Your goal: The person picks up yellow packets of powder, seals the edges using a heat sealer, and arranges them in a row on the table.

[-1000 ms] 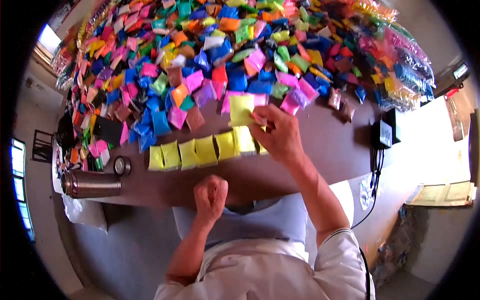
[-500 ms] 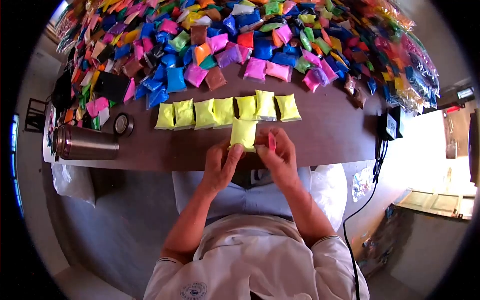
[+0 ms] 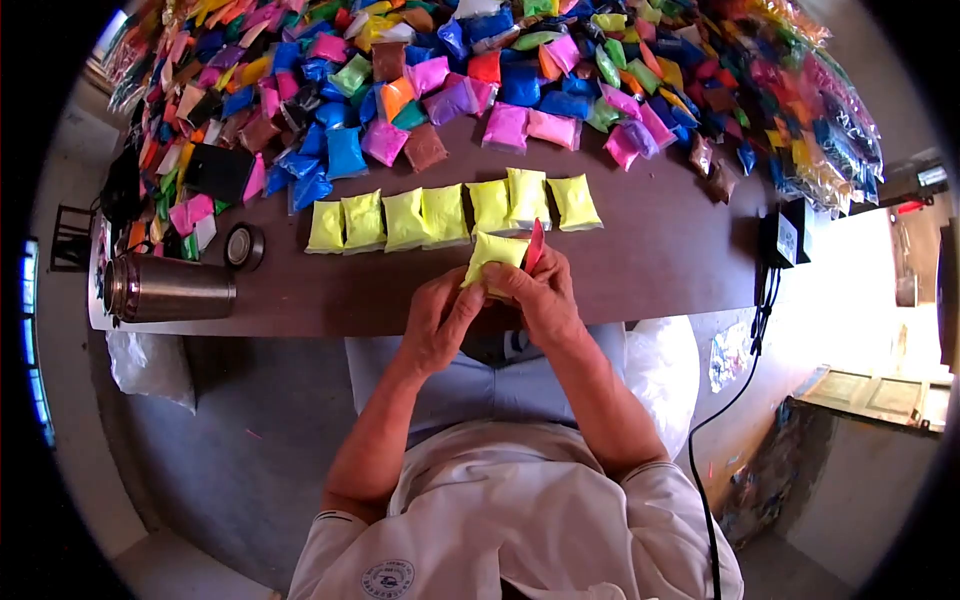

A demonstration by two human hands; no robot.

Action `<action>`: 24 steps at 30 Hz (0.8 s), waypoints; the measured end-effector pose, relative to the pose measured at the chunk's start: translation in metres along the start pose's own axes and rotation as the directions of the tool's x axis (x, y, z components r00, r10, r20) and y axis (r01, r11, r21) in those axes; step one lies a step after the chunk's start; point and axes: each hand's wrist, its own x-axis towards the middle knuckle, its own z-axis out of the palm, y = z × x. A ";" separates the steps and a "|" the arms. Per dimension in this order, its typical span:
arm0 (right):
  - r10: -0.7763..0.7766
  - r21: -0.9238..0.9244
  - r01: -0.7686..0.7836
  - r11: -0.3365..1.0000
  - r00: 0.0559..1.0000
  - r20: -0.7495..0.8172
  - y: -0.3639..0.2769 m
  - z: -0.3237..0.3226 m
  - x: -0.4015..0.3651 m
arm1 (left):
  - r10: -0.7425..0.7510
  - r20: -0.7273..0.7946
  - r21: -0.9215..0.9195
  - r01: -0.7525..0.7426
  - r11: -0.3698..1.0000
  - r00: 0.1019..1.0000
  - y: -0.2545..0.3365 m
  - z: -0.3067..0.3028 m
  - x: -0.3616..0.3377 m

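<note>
A soft yellow packet [image 3: 495, 252] is held near the table's front edge, just below a row of similar packets. My left hand [image 3: 440, 315] is closed on its lower left side, thumb along the bottom. My right hand [image 3: 545, 300] presses its thumb onto the packet's lower face. Between the fingers of that same hand, a slim pink-red piece [image 3: 535, 243] sticks up beside the packet; its lower part is hidden, and I cannot tell what kind of thing it is. Several yellow packets [image 3: 405, 220] lie side by side in the row.
A large heap of colourful packets [image 3: 470, 70] covers the table's far side. At the left lie a metal flask [image 3: 175, 287] on its side and a round lid [image 3: 244, 246]. A black box [image 3: 783, 240] with cables sits at the right edge.
My right thumb has come over onto the packet's face, and the packet's top has tilted toward the right. The pink-red piece has risen higher beside it.
</note>
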 end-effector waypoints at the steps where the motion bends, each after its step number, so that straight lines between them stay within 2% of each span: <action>1: 0.007 -0.006 -0.007 1.000 1.000 -0.017 -0.001 0.001 0.000 | -0.014 0.013 0.011 0.014 1.000 1.000 0.003 -0.001 0.000; 2: 0.007 -0.003 -0.007 1.000 1.000 -0.018 -0.002 -0.001 0.000 | -0.015 0.014 0.013 0.015 1.000 1.000 0.004 -0.002 0.000; 4: 0.162 -0.004 -0.163 0.987 0.984 -0.071 -0.006 -0.009 0.001 | -0.054 0.036 -0.006 0.055 0.998 0.998 0.005 -0.006 0.000; 5: 0.163 -0.001 -0.163 0.987 0.984 -0.072 -0.005 -0.010 0.002 | -0.057 0.037 -0.004 0.057 0.998 0.998 0.006 -0.007 0.000; 8: 0.119 -0.058 -0.120 0.991 0.993 -0.016 0.002 -0.012 0.003 | -0.064 0.076 0.064 0.059 0.996 0.995 0.007 -0.006 -0.001; 10: 0.008 0.052 -0.003 0.999 0.995 -0.094 0.010 -0.004 0.004 | -0.038 0.024 0.021 0.037 0.999 0.999 0.008 -0.001 -0.001; 14: 0.105 0.033 -0.102 0.994 0.988 -0.111 -0.005 -0.002 0.001 | -0.061 0.050 -0.001 0.061 0.998 0.997 0.006 -0.009 0.000; 16: 0.146 0.060 -0.141 0.988 0.987 -0.071 -0.018 0.009 -0.002 | 0.013 0.072 0.092 -0.020 0.996 0.997 0.007 -0.010 0.000; 20: 0.111 0.027 -0.111 0.993 0.994 0.001 -0.002 0.000 0.003 | 0.012 0.008 0.116 -0.012 0.993 1.000 0.001 -0.003 -0.001; 22: 0.014 -0.063 -0.014 0.998 1.000 0.009 0.004 -0.003 0.002 | 0.198 0.008 0.269 -0.192 0.944 0.980 -0.005 -0.002 -0.003; 23: 0.014 -0.062 -0.013 0.998 1.000 0.007 0.004 -0.004 0.002 | 0.197 0.009 0.270 -0.192 0.944 0.980 -0.005 -0.002 -0.003; 24: 0.018 -0.036 -0.018 0.999 1.000 0.005 0.003 -0.003 0.001 | 0.126 0.006 0.205 -0.124 0.971 0.992 -0.003 -0.002 -0.002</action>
